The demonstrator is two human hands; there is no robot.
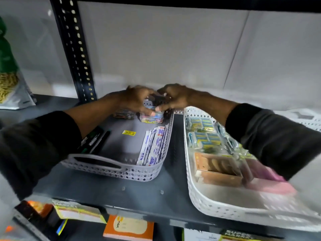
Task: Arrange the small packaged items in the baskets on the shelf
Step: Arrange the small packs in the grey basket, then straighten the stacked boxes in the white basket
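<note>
A grey perforated basket (111, 168) sits on the dark shelf (107, 190), left of a white perforated basket (192, 193). At the grey basket's far end, my left hand (137, 100) and my right hand (173, 98) meet over a small clear pack of colourful items (152, 118). Both thumbs press on it. Another small pack (124, 114) lies just to its left. White wrapped strips (154, 146) lean along the grey basket's right wall, and black markers (94, 141) lie at its left. The white basket holds blue-and-yellow packets (202, 134), a brown box (217, 168) and a pink pack (271, 183).
A black perforated upright (74, 49) stands at the back left, with a green and white bag (10, 79) beyond it. A third white basket (305, 119) shows at the far right. Boxed goods (129, 228) fill the shelf below. A yellow sticker (128, 132) lies on the grey basket's floor.
</note>
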